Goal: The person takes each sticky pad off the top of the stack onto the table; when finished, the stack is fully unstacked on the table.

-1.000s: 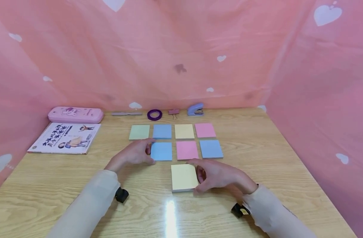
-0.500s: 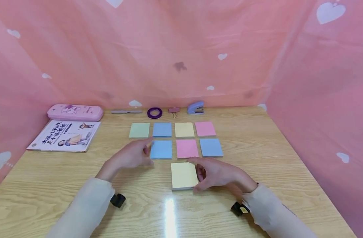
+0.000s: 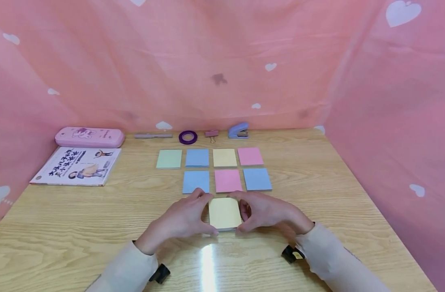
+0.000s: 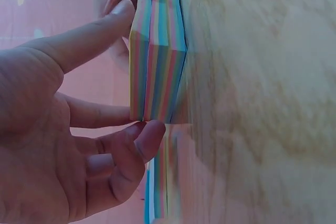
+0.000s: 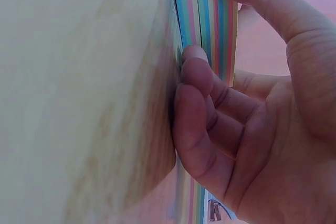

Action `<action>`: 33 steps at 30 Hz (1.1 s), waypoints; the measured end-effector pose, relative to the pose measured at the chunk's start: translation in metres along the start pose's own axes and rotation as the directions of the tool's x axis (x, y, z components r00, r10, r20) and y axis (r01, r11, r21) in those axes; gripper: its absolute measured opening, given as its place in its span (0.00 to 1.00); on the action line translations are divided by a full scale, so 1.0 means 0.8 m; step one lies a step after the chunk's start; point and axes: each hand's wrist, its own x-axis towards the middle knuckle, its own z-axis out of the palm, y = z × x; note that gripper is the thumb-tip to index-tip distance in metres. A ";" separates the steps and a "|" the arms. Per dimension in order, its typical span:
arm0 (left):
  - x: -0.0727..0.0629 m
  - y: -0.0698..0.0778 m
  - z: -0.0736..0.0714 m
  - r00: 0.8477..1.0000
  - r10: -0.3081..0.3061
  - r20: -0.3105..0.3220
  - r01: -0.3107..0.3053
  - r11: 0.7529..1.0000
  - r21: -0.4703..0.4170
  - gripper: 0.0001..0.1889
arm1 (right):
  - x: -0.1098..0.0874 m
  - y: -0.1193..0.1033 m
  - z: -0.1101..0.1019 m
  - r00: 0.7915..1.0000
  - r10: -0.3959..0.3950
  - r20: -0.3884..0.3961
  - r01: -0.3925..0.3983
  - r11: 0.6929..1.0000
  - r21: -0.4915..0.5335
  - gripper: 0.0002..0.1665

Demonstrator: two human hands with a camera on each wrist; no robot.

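A stack of sticky note pads, pale yellow on top, lies on the table between my hands. Its striped, many-coloured edges show that pads are piled on one another, in the left wrist view as a sticky note stack. My left hand spans its left end, thumb at the near edge and fingertips at the far edge. On the right end, my right hand grips it likewise, thumb near and index finger far. In the right wrist view, the other right fingers curl low beside the stack.
Behind the stack sit a blue pad, a pink pad and another blue pad, with a further row beyond. Along the back are a pencil case, pen, tape roll, binder clip and stapler. A book lies left.
My left hand has left the side of the left blue pad and come nearer and rightward to the yellow-topped stack. The right hand stays at the stack's right end.
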 end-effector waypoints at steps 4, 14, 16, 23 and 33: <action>0.002 0.000 0.004 1.000 0.001 -0.018 -0.001 1.000 0.012 0.47 | 0.000 0.001 0.000 1.000 0.003 -0.002 -0.003 1.000 -0.003 0.43; 0.002 -0.002 0.004 1.000 -0.002 -0.016 0.003 0.999 0.036 0.45 | 0.001 0.002 0.000 1.000 -0.006 0.016 0.005 1.000 0.014 0.48; 0.001 -0.003 0.003 1.000 0.000 -0.012 0.001 0.999 0.037 0.46 | 0.002 0.002 0.000 1.000 0.006 0.021 -0.006 1.000 0.015 0.48; -0.005 -0.005 -0.003 1.000 -0.019 -0.007 0.019 1.000 0.023 0.49 | 0.001 0.002 0.002 1.000 0.001 0.012 0.000 1.000 -0.009 0.43; -0.004 -0.004 0.002 1.000 -0.021 -0.022 0.022 0.999 0.050 0.50 | 0.000 0.002 0.002 1.000 0.001 0.009 -0.001 1.000 -0.004 0.45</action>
